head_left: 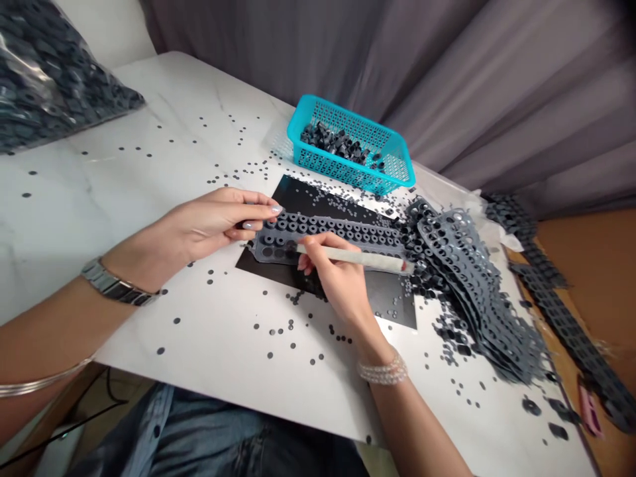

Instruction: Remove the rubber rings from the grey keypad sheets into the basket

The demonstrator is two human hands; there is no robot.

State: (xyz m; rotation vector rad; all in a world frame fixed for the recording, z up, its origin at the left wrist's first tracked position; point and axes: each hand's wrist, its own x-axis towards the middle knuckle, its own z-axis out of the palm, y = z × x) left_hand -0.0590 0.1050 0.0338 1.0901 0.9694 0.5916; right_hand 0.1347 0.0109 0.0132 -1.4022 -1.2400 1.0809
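Note:
A grey rubber strip [338,233] studded with small rings lies on a black mat [387,291] on the white table. My left hand [218,222] pinches the strip's left end with closed fingers and holds it down. My right hand [332,275] grips a white stick tool [358,258] like a pen, with its tip pressed on the strip's left part. Small dark punched discs lie scattered all around both hands.
A turquoise basket [397,173] holding dark rubber rings stands behind the mat. A pile of punched-out grey strips [477,298] lies at the right, with more strips [561,311] beyond it. A clear bag of dark parts [44,79] sits at the far left.

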